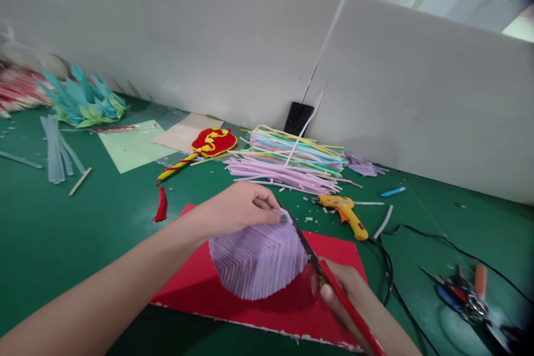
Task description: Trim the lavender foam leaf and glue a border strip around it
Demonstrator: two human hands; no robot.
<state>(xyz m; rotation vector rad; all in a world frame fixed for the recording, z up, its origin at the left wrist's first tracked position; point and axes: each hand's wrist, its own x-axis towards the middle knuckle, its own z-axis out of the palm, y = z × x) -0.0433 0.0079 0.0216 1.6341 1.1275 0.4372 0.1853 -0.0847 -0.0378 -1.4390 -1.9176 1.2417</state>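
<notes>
Well left of the red board (275, 311), we list translucent glue sticks (53, 150); beyond its left part, a tasselled red fan ornament (213, 143). Over the board: the left hand (240, 207), fingers pinching the upper edge of a ridged lilac piece (258, 261). Behind the board, pastel chenille stems (287, 164). At its right side, we record red-handled scissors (342, 293), right hand (354, 283) fingers wrapped round them. Just beyond its right corner, a yellow glue gun (344, 212).

Green table (62, 245) under red board (267, 311), glue gun (349, 214)
</notes>
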